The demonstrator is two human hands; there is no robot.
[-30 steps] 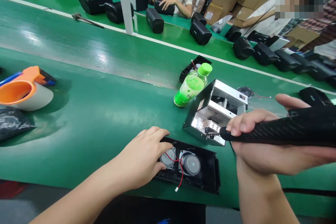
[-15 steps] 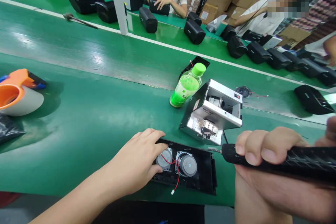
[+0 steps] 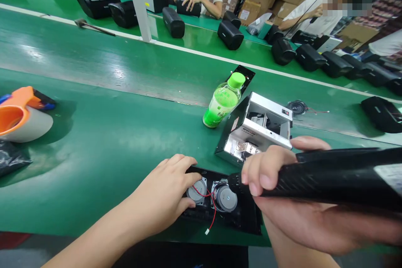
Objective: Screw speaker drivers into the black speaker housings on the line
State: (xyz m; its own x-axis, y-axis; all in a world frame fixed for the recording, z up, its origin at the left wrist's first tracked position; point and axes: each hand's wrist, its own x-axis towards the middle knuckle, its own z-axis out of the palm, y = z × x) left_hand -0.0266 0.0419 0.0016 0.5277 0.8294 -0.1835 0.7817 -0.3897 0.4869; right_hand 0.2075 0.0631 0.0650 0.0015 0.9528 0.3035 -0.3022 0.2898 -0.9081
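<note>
Lying along the tabletop's (image 3: 125, 146) near edge, the black panel (image 3: 246, 219) with 2 speaker units (image 3: 226, 201) is covered at its left end by the left hand (image 3: 171, 192); its fingers are spread around 1 unit, but whether anything is gripped cannot be told. The black power screwdriver (image 3: 333, 178) is gripped by the right hand's (image 3: 295, 213) curled fingers, its nose held beside the other unit. Farther from that edge, a metal machine (image 3: 273, 134) is flanked by a bottle (image 3: 221, 104).

The tool (image 3: 329, 178) at four o'clock looked textured plastic; the speaker units (image 3: 228, 201), smooth satin metal; the counter (image 3: 135, 142), smooth and glossy.
</note>
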